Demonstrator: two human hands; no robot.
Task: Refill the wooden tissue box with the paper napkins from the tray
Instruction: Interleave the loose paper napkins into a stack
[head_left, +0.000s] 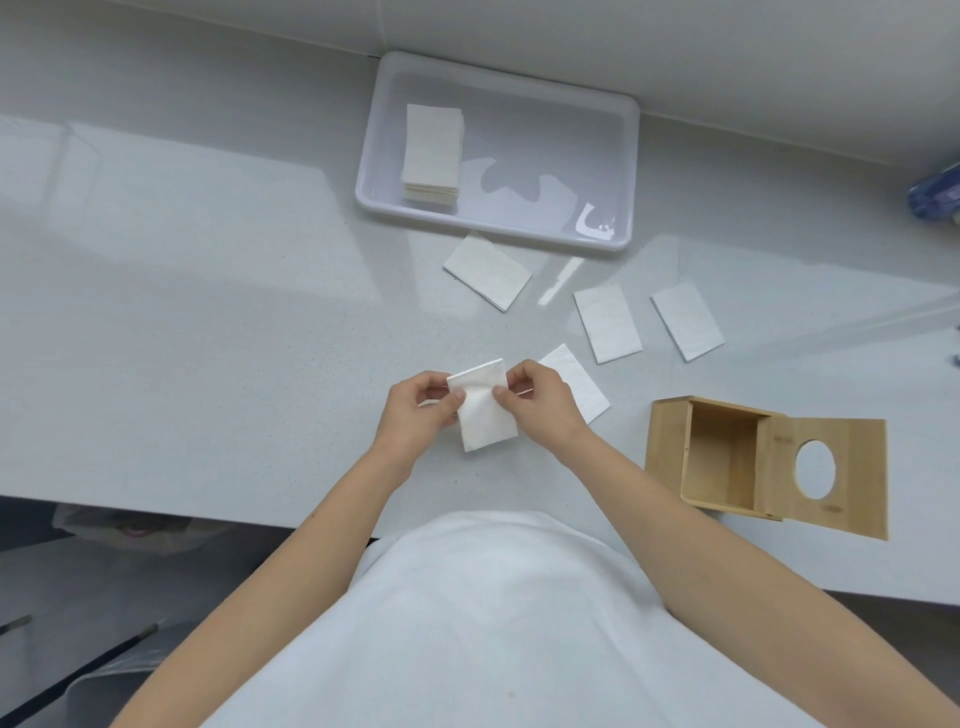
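Observation:
Both hands pinch one white paper napkin (485, 415) above the counter's near middle. My left hand (421, 405) grips its left edge and my right hand (540, 397) its right edge, and the napkin hangs partly unfolded between them. The wooden tissue box (719, 457) lies on the right, empty inside, its lid (826, 475) with an oval hole swung open to the right. A white tray (498, 228) at the back holds a stack of napkins (434, 150) in its left half.
Several single folded napkins lie on the counter: one (488, 270) before the tray, two (608, 323) (687, 321) to the right, one (576, 382) under my right hand. A blue object (935, 195) sits at the far right edge. The counter's front edge runs just below my forearms.

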